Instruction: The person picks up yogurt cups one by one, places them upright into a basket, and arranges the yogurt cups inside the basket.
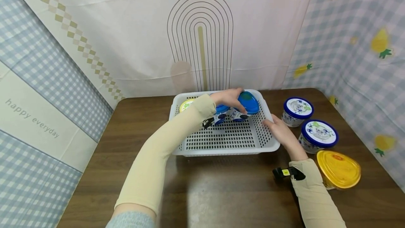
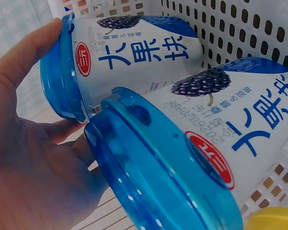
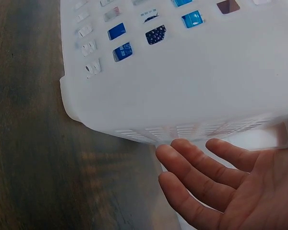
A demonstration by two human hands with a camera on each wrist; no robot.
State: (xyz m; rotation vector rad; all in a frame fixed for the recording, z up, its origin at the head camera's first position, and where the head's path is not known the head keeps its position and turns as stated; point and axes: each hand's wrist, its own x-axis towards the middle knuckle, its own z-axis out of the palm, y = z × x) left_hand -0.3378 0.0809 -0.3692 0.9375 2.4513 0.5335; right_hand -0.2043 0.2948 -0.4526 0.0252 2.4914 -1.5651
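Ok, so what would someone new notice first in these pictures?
Probably the white basket near the centre of the head view, where the left hand grips a blue-lidded tub. Next, the yellow-lidded tub, standing outside to the right. Behind the basket, the arch-patterned cloth stands out.

Nearside of my left fingers (image 1: 241,108): open basket floor (image 1: 221,140). Blocking, right of my right fingers (image 1: 269,125): navy-lidded tubs (image 1: 319,133).
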